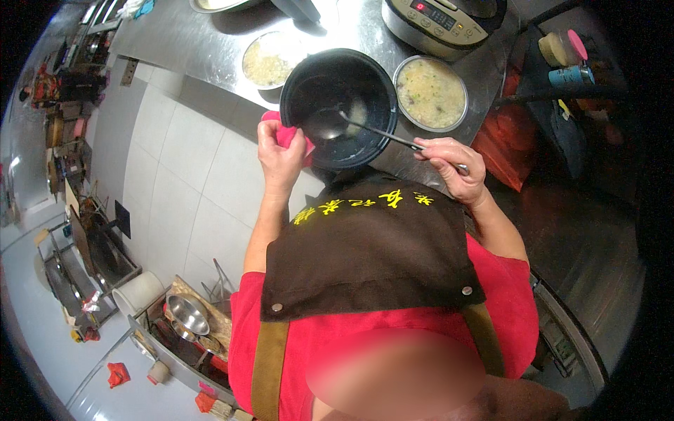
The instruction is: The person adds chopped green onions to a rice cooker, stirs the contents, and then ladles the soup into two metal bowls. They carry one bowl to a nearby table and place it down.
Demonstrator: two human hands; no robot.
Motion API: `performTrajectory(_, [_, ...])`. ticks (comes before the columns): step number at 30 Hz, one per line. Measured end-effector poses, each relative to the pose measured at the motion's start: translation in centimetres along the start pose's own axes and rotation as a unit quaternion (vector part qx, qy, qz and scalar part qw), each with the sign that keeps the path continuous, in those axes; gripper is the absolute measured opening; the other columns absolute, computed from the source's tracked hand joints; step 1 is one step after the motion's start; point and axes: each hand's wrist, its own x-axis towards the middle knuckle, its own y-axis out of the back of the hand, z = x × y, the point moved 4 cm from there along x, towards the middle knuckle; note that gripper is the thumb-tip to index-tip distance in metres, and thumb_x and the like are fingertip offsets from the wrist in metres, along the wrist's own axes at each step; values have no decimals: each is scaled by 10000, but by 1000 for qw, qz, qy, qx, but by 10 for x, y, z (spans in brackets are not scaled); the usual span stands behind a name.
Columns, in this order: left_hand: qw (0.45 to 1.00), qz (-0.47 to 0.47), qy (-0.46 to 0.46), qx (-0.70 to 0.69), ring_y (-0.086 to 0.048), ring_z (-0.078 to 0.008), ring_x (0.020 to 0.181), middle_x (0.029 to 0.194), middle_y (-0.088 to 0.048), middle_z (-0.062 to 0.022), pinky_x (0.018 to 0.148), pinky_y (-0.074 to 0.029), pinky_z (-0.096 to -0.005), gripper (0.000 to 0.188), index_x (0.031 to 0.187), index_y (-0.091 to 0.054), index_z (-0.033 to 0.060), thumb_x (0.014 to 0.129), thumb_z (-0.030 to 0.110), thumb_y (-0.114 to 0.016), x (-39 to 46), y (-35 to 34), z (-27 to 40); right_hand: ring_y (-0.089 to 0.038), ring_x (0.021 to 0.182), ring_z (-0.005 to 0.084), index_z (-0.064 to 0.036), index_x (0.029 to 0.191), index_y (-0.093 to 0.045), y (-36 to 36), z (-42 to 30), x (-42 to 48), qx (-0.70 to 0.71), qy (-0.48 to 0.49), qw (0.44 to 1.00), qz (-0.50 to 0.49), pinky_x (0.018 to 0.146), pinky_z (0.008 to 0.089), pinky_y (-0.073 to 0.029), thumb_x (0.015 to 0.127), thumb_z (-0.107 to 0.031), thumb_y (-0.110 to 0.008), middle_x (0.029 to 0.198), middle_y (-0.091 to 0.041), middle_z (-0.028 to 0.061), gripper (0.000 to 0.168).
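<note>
My left hand (281, 150) grips the rim of a dark rice-cooker inner pot (310, 84) through a folded pink cloth (286, 136). The pot tilts so that its inside faces me, with a patch of pale porridge left on its wall. In my right hand (455, 166) is the handle of a metal ladle (387, 136), whose bowl lies inside the pot. A round metal bowl of porridge with green bits (432, 94) stands right of the pot. Another metal bowl of porridge (268, 60) stands to its left, partly hidden behind the rim.
A rice cooker (439, 26) with a lit display sits at the back of the steel counter (200, 39). Part of another bowl (221, 4) shows at the top edge. A blue container (571, 76) is at the right. Metal bowls (187, 313) lie at lower left, above the tiled floor (174, 152).
</note>
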Motion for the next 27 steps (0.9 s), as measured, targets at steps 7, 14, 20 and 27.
performTrajectory(7, [1000, -3, -6, 12, -514, -136, 708, 777, -536, -52, 671, -462, -284, 255, 855, -477, 36, 704, 96, -673, 2, -4, 4, -644, 940, 285, 14, 948, -654, -11, 11, 11, -32, 5, 998, 61, 849, 326, -476, 828, -28, -618, 992, -661, 181, 133])
performTrajectory(14, [1000, 12, 13, 17, -521, -165, 672, 739, -537, -67, 654, -464, -301, 248, 853, -472, 34, 697, 98, -655, 1, 0, 10, -649, 802, 298, 7, 901, -652, 6, -21, 14, -97, 39, 991, -79, 699, 331, -503, 747, -27, -680, 937, -657, 196, 160])
performTrajectory(20, [1000, 7, -8, 15, -521, -162, 645, 690, -538, -60, 634, -461, -304, 221, 832, -473, 40, 702, 97, -642, 0, -11, 18, -619, 888, 331, -35, 975, -638, 6, -36, 15, -238, 124, 955, -123, 725, 359, -510, 721, -38, -679, 1083, -601, 207, 257])
performTrajectory(27, [997, 3, -50, 57, -528, -192, 640, 712, -534, -91, 644, -465, -312, 212, 835, -471, 37, 690, 76, -620, 5, -19, 39, -627, 850, 332, -28, 992, -631, 13, -31, -3, -217, 86, 961, -151, 699, 359, -515, 743, -55, -660, 1075, -605, 209, 252])
